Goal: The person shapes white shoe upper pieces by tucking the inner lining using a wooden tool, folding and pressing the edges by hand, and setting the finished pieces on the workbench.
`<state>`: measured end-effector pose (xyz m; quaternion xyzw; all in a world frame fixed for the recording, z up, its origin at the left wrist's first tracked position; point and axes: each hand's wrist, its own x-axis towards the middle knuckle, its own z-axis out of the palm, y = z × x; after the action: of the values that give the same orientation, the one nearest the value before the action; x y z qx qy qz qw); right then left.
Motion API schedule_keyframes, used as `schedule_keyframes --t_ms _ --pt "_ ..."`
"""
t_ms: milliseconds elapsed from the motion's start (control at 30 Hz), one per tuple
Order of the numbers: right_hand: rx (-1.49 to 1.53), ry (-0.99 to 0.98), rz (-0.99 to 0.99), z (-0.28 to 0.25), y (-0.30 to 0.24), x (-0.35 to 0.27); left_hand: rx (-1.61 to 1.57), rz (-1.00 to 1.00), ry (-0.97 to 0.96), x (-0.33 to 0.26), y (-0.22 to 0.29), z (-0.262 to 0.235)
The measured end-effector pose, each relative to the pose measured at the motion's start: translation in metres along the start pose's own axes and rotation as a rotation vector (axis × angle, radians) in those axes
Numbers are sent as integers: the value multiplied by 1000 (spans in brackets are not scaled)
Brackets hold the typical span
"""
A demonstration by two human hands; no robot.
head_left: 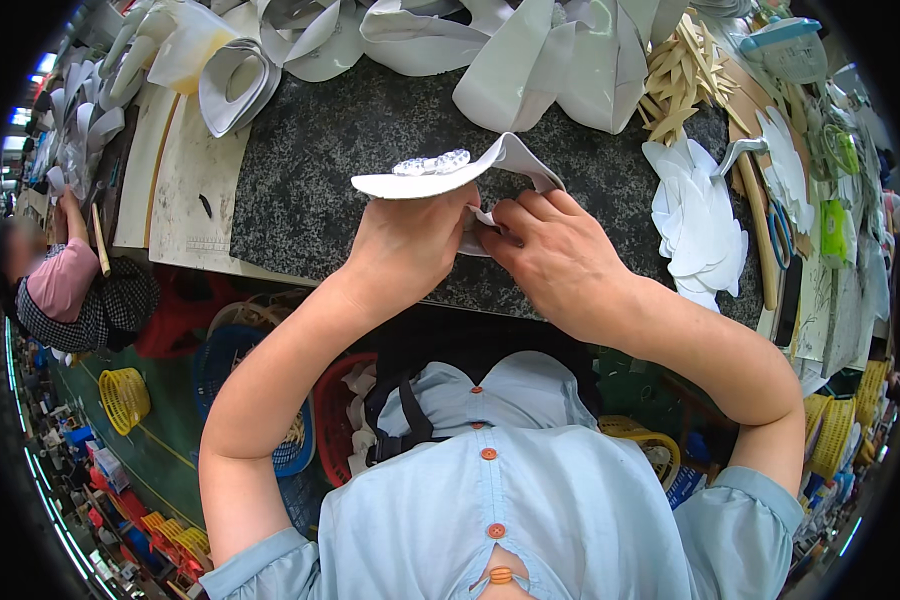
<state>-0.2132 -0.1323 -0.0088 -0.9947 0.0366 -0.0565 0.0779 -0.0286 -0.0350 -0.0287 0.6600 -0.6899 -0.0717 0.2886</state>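
Observation:
A white shoe upper (425,186) with a sparkling rhinestone ornament (431,163) on its top is held up over the near edge of the dark speckled work mat (310,150). My left hand (410,240) is closed on it from below, with most of its fingers hidden behind the piece. Close by on the right, my right hand (555,250) has its fingers curled and pinched at the underside of the upper. Between the two hands a small white edge shows; whether it is part of the upper or a separate piece I cannot tell.
Several white shoe uppers (515,65) lie along the mat's far side. To the right are a pile of beige pointed strips (685,75), a stack of white cut pieces (695,220), a hammer (760,220) and blue-handled scissors (779,235). A co-worker (65,280) sits far left.

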Motion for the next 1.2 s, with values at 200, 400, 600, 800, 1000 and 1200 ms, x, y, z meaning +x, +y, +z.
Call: schedule_keyframes --t_ms 200,400,600,800,1000,1200 --pt "-5 -4 -16 0 0 -1 86 26 20 0 3 2" --pt "-34 -29 -24 1 -2 1 102 33 62 -5 4 4" --pt "-7 20 -22 5 1 1 104 11 37 -4 5 1" --pt "186 94 45 4 13 9 62 14 26 -1 0 2" --pt "155 119 39 3 8 5 67 11 58 -3 1 4" --pt "144 148 28 7 6 0 96 38 73 -5 4 5"
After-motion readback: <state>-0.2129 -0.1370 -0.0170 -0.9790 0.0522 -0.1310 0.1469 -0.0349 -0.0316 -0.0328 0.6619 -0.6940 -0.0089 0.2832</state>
